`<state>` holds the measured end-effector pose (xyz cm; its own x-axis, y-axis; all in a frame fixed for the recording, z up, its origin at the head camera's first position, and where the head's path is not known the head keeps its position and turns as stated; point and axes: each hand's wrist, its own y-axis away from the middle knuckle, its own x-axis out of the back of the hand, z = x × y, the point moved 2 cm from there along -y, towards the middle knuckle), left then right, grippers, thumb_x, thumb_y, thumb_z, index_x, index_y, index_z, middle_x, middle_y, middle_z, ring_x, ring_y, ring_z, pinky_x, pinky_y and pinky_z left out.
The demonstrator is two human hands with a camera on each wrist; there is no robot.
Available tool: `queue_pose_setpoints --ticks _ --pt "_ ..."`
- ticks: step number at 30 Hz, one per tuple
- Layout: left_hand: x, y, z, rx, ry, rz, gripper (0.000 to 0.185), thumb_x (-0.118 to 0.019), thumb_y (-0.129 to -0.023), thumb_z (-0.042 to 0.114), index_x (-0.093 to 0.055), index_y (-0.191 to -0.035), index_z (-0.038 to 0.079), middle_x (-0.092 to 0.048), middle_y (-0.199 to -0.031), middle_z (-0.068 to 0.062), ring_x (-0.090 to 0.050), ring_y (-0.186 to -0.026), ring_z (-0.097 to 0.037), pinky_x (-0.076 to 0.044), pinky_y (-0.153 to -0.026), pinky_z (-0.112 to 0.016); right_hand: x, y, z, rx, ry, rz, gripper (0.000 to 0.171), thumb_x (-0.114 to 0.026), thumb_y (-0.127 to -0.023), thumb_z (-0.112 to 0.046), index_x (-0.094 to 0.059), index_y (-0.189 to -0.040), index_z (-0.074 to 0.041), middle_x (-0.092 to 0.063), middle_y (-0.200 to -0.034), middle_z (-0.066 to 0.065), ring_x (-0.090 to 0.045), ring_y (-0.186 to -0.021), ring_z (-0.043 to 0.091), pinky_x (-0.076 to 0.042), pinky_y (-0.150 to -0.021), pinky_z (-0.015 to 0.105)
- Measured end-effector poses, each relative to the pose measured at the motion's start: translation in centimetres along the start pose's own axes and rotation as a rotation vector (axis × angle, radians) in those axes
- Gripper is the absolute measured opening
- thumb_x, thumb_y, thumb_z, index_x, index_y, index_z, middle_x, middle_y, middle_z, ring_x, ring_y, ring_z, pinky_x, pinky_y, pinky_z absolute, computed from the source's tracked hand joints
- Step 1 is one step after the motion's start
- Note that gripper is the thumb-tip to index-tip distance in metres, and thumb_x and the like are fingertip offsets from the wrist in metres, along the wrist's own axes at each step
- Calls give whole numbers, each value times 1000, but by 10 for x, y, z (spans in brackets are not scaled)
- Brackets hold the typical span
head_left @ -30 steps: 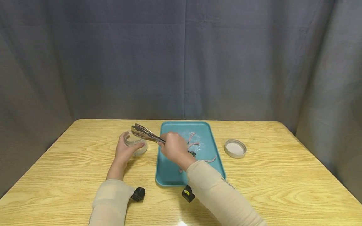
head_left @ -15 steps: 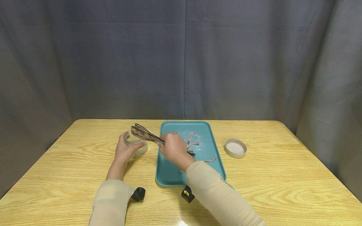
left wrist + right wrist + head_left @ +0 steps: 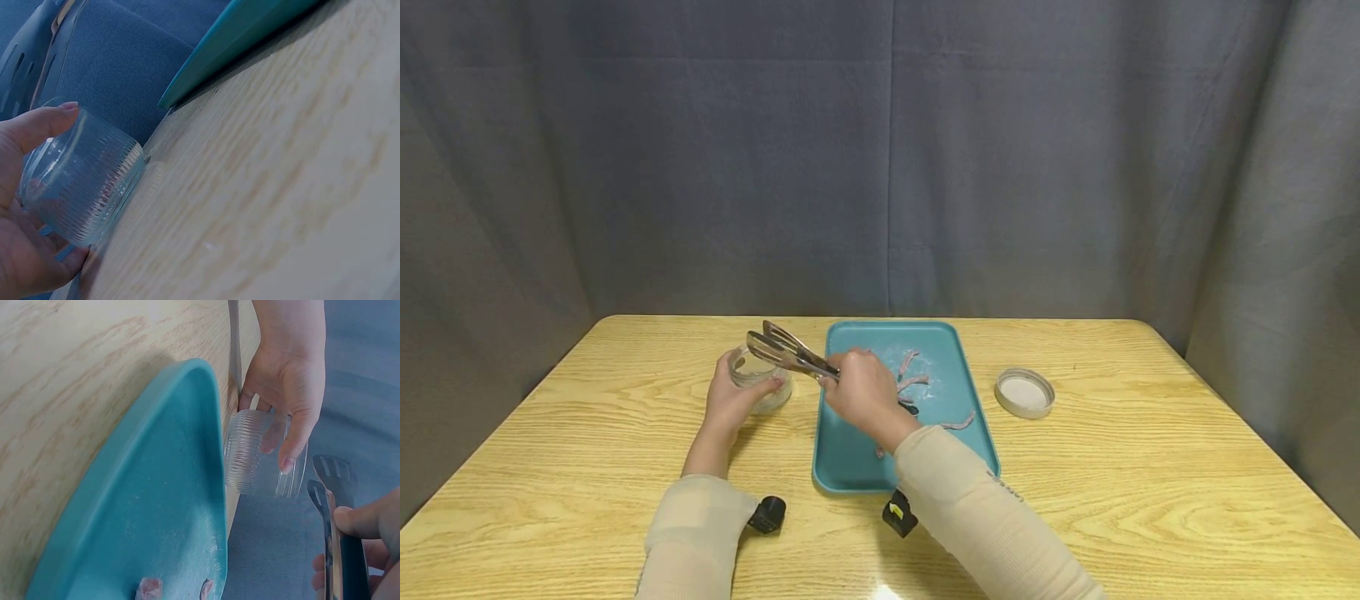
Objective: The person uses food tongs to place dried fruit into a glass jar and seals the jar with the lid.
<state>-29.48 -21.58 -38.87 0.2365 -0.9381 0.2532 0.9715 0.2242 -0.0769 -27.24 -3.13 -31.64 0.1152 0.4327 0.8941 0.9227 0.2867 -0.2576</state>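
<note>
My left hand (image 3: pixel 727 404) grips a clear ribbed glass jar (image 3: pixel 100 181) around its side, thumb near the rim. The jar stands upright on the table, left of the teal tray. My right hand (image 3: pixel 863 392) holds metal tongs (image 3: pixel 801 362) with slotted heads and a dark handle. Their two arms are parted, and in the right wrist view the heads (image 3: pixel 337 475) hang above the jar's mouth with nothing between them. Thin pinkish strips (image 3: pixel 913 382) lie on the tray (image 3: pixel 850 475) beneath and beyond my right forearm, partly hidden by it.
White powder (image 3: pixel 928 367) dusts the tray's far part. Right of the tray, a round lid (image 3: pixel 1024 394) with a pale inside lies on the wooden table (image 3: pixel 1150 467). Grey curtains (image 3: pixel 1037 167) hang behind the table and at both sides.
The arms of the tongs have spread wider apart above the jar. My left hand and the jar stay in place.
</note>
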Motion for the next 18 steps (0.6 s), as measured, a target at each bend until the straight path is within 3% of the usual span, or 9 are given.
queue_pose_setpoints --ticks 8,18 --pt "0 -1 1 3 13 -9 88 -71 -71 21 -14 -137 10 -18 -138 -13 -16 -124 -35 -21 -97 -46 4 -1 4 -18 -50 -4 36 -58 -82 -28 -58 -115 -12 -57 -101 7 -50 -74 15 -39 -47 26" --pt "0 1 2 3 20 -8 89 -71 -70 19 -13 -137 9 -20 -137 -15 -19 -122 -36 -23 -96 -45 13 -3 8 -16 -63 14 38 -57 -81 -28 -56 -116 -13 -56 -101 7 -49 -68 16 -37 -43 27"
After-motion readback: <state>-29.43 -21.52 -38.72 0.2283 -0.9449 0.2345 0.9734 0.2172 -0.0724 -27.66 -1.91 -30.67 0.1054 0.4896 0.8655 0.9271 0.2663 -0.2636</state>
